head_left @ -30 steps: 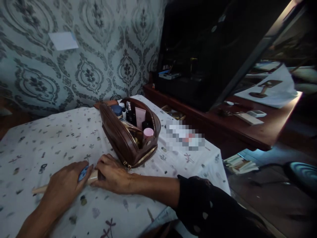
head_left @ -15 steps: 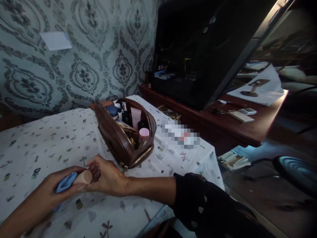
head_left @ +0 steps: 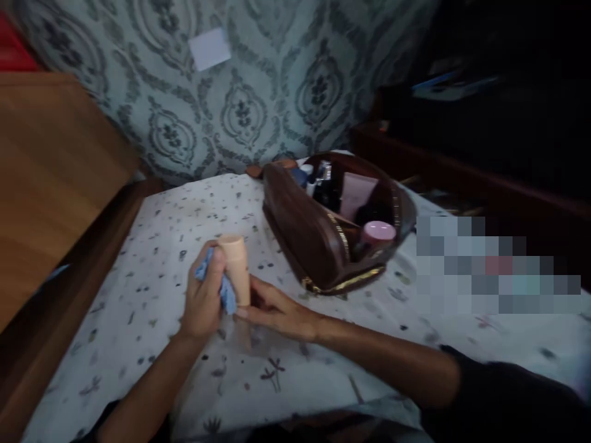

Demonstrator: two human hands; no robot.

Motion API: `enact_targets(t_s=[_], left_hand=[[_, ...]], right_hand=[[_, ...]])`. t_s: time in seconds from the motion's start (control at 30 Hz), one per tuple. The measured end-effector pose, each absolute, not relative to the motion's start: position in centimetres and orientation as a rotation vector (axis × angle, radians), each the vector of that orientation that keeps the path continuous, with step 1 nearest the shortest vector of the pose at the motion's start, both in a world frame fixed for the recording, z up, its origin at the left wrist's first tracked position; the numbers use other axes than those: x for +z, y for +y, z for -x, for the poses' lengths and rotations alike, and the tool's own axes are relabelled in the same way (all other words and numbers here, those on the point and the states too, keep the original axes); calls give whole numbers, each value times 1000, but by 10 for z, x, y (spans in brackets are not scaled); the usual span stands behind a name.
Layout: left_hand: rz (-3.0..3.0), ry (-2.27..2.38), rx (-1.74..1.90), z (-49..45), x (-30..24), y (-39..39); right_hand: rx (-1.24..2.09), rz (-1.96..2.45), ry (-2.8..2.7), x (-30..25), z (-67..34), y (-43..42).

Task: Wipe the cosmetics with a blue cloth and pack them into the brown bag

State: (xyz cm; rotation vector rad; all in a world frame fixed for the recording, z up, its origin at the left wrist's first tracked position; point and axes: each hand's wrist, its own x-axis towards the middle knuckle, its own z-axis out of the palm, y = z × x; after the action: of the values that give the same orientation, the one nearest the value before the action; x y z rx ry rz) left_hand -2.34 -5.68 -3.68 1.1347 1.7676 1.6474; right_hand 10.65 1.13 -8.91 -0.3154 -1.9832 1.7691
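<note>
Left of the brown bag (head_left: 300, 231), the left hand (head_left: 203, 301) is clamping its fingers on a blue cloth (head_left: 227, 295) and a beige tube (head_left: 237, 267). Nearer the bag, the right hand (head_left: 286, 312) is gripping the tube low down between thumb and fingers. The bag is standing open, holding a pink packet (head_left: 356, 195) and, right of that, a pink-lidded jar (head_left: 379, 232).

A smooth, peach-beige, rounded tube (head_left: 237, 271) is held nearly upright between the left hand (head_left: 202, 311) and right hand (head_left: 284, 312), flat round end uppermost, tipped slightly left. A crumpled, light-blue cloth (head_left: 226, 294) lies bunched against its left side.
</note>
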Motion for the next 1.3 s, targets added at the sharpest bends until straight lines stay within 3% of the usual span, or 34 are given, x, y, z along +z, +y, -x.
enact_targets(t_s=[0.17,0.3,0.5,0.6,0.77,0.87,1.03,1.3], left_hand=[[-1085,1595,1750,39,-39,-46],[-1232,1583,1791,61,-39,-45],[-1645,1776,1572,79,-34,-48],[-1652,1799,1458,84,-35,-48],[-1611,1820,1386,88,-40,-46],[-1549,1826,1381,89,-42,-44],[-1523,1722,1353,96,-39,-45],[-1585,1528,1161,116,-24,-52]], right_hand=[[2443,175,-1514,-86,-107,13],[2652,243,-1375,-79,-109,14],[2864,261,-1329,-75,-113,24],[2630,395,-1566,-78,-112,25],[1725,612,-2144,-79,-112,27],[1466,669,-2273,-78,-112,28],[1454,668,-2248,-83,-110,29],[1814,639,-2079,-83,-111,32]])
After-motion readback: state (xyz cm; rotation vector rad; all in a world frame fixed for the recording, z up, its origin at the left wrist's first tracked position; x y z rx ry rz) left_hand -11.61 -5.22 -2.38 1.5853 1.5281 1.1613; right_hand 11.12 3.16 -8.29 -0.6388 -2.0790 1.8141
